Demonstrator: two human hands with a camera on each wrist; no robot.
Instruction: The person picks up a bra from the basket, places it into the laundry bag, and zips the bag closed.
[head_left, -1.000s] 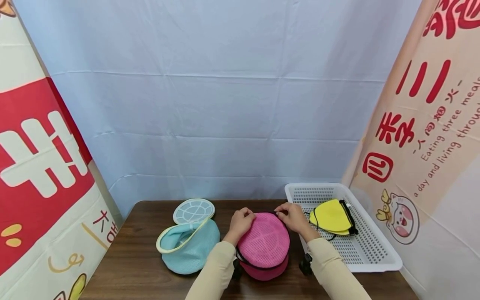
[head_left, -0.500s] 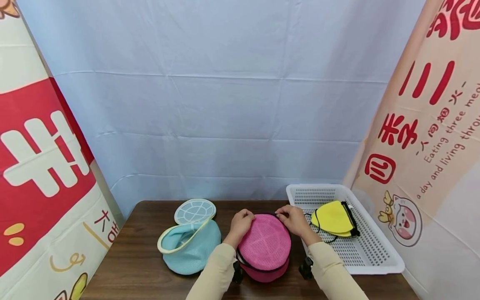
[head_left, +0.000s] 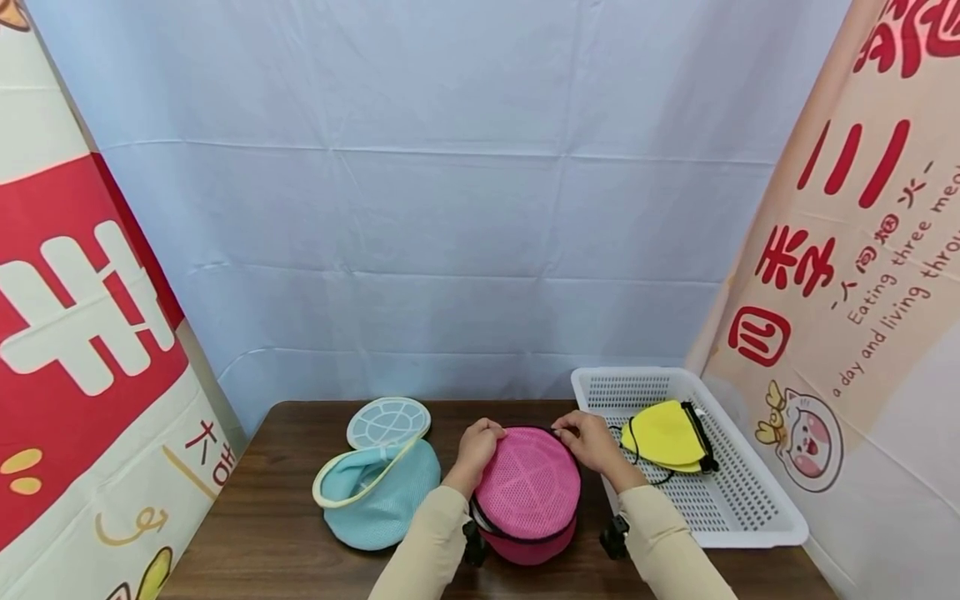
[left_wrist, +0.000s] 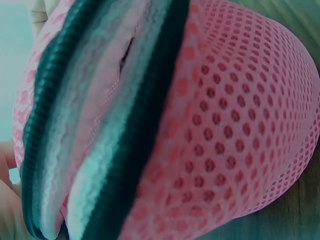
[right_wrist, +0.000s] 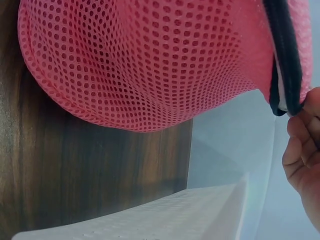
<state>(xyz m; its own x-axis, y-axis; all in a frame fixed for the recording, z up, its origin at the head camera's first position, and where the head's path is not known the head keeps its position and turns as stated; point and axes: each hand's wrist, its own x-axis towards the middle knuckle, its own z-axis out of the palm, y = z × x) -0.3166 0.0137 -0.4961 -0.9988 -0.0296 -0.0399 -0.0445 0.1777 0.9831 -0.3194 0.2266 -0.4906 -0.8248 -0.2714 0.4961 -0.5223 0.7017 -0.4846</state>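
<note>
The pink mesh bag (head_left: 528, 483) stands on the counter (head_left: 247, 500), near its middle, with its round lid facing up. Black zip edging (left_wrist: 142, 125) runs around the rim; in the left wrist view its two edges stand apart, with pale lining showing in the gap. The left hand (head_left: 476, 452) pinches the far left part of the rim, fingers curled in toward the thumb. The right hand (head_left: 590, 440) pinches the far right part of the rim between thumb and fingers; the right wrist view shows those fingertips against the black edging. Both forearms wear cream sleeves (head_left: 427, 542), and a small black device (head_left: 613, 537) sits under the right wrist.

To the left of the pink bag, apart from it, is a light blue mesh bag (head_left: 393, 500) with a pale yellow rim, its round lid (head_left: 386, 422) tipped back behind the opening. To the right stands a white perforated basket (head_left: 750, 529); inside lies a yellow item (head_left: 663, 433) with a black edge and thin black cord. A pale blue cloth (head_left: 450, 208) hangs behind the counter, and printed cloths (head_left: 862, 333) hang at both sides.
</note>
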